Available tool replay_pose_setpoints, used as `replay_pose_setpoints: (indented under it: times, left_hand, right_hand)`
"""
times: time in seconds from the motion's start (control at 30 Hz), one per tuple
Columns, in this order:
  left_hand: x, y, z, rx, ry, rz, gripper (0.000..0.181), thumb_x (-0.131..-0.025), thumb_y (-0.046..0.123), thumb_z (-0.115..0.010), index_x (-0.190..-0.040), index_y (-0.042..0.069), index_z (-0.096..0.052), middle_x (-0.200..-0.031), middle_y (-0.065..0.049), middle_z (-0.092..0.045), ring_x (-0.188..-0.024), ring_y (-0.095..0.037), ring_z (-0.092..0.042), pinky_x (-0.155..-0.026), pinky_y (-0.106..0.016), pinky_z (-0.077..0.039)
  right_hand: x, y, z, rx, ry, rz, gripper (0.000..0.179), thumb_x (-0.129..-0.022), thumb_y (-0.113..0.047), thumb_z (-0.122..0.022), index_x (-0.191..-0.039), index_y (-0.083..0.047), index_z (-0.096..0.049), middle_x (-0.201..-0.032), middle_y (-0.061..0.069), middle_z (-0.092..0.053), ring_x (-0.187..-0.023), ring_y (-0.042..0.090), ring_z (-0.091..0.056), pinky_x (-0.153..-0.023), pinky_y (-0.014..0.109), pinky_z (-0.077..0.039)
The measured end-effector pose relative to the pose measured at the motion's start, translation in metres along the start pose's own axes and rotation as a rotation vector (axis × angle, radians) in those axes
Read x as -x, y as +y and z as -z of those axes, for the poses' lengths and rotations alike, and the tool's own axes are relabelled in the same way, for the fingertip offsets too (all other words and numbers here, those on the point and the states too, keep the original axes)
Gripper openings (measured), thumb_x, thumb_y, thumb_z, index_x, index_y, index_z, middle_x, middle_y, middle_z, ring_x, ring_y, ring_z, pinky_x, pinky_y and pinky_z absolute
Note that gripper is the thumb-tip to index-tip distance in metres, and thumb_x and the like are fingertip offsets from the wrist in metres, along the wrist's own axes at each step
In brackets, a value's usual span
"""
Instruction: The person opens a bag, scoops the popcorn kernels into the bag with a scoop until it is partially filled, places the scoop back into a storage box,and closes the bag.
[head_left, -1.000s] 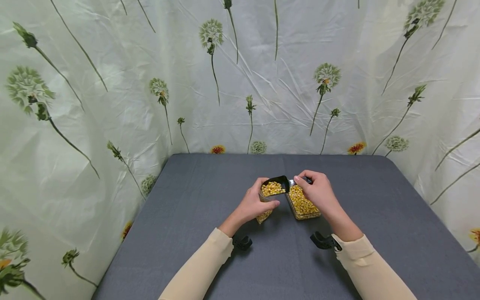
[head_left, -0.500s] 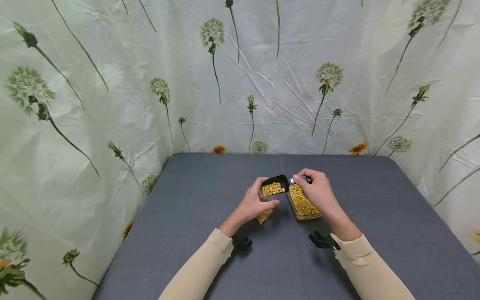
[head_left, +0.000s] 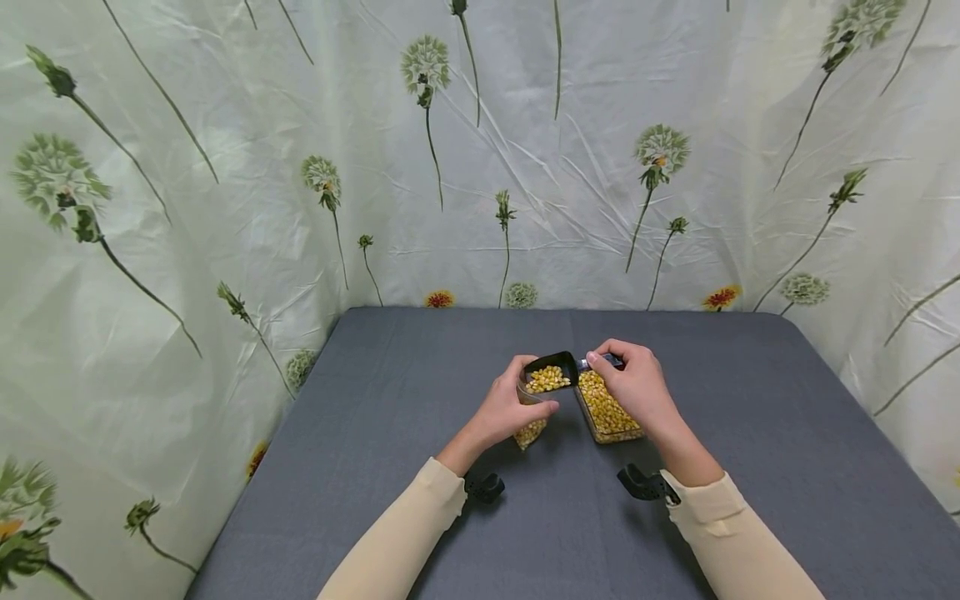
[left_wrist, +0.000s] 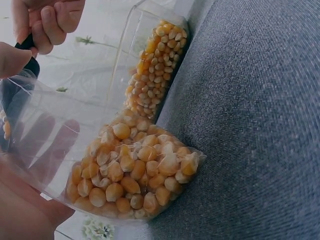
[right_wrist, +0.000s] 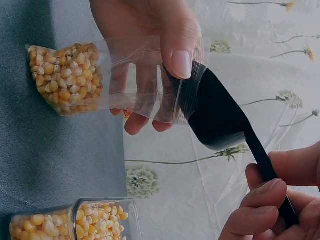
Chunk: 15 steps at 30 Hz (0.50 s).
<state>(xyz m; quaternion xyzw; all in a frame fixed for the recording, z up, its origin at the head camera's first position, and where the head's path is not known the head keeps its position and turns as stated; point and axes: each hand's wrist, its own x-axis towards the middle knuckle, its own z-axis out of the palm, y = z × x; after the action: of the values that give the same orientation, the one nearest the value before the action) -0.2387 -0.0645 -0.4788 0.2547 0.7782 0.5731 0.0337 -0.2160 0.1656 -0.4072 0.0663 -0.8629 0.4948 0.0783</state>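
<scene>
Black plastic scoop (head_left: 568,362), head view: it carries corn kernels (head_left: 549,380) left of the right hand (head_left: 634,378), which pinches its handle. Left-wrist view: the left hand (left_wrist: 25,200) grips the clear plastic bag (left_wrist: 90,134) at its mouth. Right-wrist view: scoop lip inside; slow tilting should limit spills.

Your black scoop (head_left: 558,362), held by its handle in your right hand (head_left: 637,379), carries loose yellow corn kernels (head_left: 549,380), and its front is tucked into the mouth of your clear plastic bag (right_wrist: 105,77). Your bag hangs upright in your left hand (head_left: 506,402), kernels filling its bottom. Near it, your clear, rectangular container (head_left: 618,436) stands upright, holding many more kernels.
</scene>
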Motion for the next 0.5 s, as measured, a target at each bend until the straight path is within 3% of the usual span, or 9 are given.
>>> replay_pose_setpoints:
  times: [0.5]
  left_hand:
    - [-0.0003,-0.0004,-0.0002,-0.043,0.003,-0.001,0.062,-0.088,0.033,-0.080,-0.138,0.026,-0.044,-0.111,-0.007,-0.059,-0.087,-0.016,-0.064,-0.072,-0.034,-0.055]
  right_hand:
    - [0.0013,0.0012,0.0004,0.043,0.011,0.053,0.022,-0.101,-0.030,-0.064,-0.096,-0.010,-0.073,-0.066,0.007,-0.049,-0.054,0.024,-0.045,-0.054,0.036,-0.040]
